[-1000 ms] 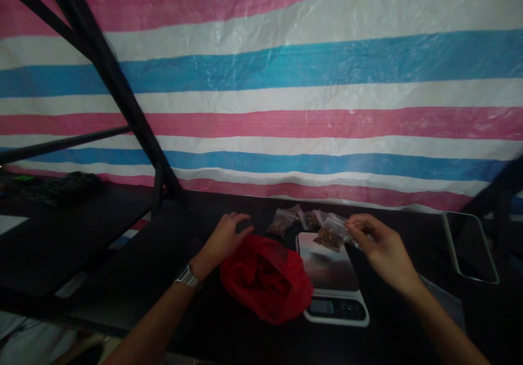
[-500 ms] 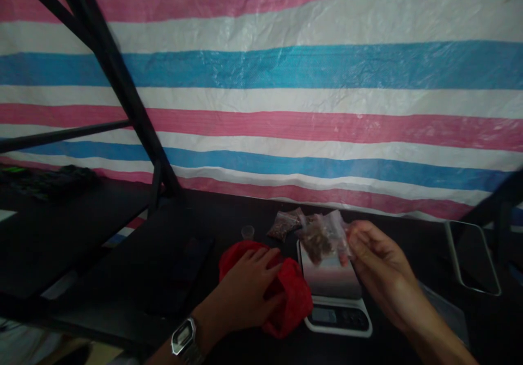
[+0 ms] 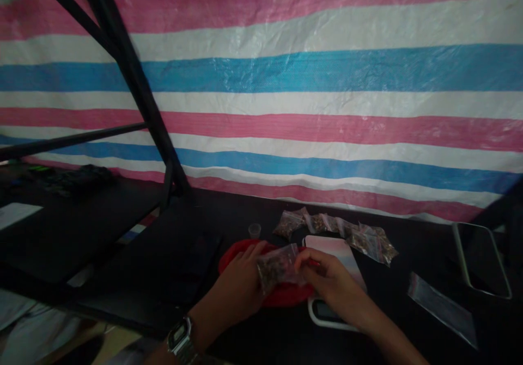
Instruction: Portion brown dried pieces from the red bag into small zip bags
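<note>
My right hand (image 3: 327, 278) pinches one end of a small clear zip bag (image 3: 273, 269) with brown bits inside. The bag hangs over a crumpled red cloth pouch (image 3: 286, 295) and overlaps the edge of my left hand (image 3: 241, 278). My left hand, with a watch (image 3: 180, 336) on its wrist, lies on the left of the pouch, fingers curled over its cloth; the zip bag hides the thumb. Under and behind my right hand is a white digital scale (image 3: 333, 246), partly covered by the hand and the pouch.
Several filled zip bags (image 3: 290, 223) lie in a row behind the scale. A small clear cup (image 3: 254, 230) stands behind the pouch. To the right are an empty zip bag (image 3: 443, 310) and a phone (image 3: 484, 259). A black frame bar (image 3: 139, 81) slants at the left before a striped sheet (image 3: 327, 103).
My right hand has moved left with the zip bag, from above the scale to over the red pouch. My left hand stays on the pouch. More filled bags behind the scale now show.
</note>
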Motion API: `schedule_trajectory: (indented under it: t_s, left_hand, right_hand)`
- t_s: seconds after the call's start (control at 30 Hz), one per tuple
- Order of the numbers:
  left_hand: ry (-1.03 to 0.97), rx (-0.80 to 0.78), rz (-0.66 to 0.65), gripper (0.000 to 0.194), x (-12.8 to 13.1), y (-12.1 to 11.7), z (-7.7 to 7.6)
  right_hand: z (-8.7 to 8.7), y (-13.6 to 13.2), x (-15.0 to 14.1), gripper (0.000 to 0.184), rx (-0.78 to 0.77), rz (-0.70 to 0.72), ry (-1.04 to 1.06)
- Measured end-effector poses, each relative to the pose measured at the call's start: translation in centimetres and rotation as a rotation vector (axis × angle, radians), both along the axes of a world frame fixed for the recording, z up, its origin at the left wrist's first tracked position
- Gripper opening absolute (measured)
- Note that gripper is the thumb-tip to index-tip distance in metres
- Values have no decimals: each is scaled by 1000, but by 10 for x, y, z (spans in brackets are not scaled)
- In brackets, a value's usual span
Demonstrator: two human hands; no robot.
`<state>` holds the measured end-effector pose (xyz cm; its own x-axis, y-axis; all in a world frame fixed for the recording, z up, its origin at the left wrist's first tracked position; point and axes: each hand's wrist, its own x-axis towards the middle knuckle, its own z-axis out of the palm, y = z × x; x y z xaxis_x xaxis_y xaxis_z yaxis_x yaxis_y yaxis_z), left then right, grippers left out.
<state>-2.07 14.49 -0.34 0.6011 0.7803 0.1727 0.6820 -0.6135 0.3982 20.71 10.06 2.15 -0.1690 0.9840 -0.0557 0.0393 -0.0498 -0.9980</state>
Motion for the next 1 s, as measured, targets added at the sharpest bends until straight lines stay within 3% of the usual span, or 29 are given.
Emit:
schedule_trajectory:
  t_s: [0.13, 0.27, 0.4, 0.5, 0.63, 0.7, 0.8, 1.0]
  left_hand:
    - [109, -123, 62, 57, -7, -4, 11]
    - [93, -87, 154, 59, -11, -7, 9]
    - [-99, 65, 267, 57, -6, -7, 12]
    - [-360, 102, 216, 37, 10, -17, 25]
    - [-644, -272, 94, 15, 36, -36, 35]
    - [-738, -453, 127, 20, 43, -38, 33]
    - [-879, -591, 169, 28, 44, -32, 27]
    - [-963, -840, 17, 44, 30, -25, 15]
  right_hand:
    - [0, -1, 8, 24, 36, 33, -71]
    - [-1, 1, 7, 36, 54, 8, -22]
    - [-10, 7, 5, 52, 89, -99, 79]
    - [-10, 7, -1, 50, 113, -132, 118]
    - [8, -2, -17, 32, 155, -123, 50]
    - [17, -7, -24, 21, 190, -113, -20]
    - [24, -11, -30, 13, 226, -128, -110]
    - [20, -13, -35, 18, 184, -107, -133]
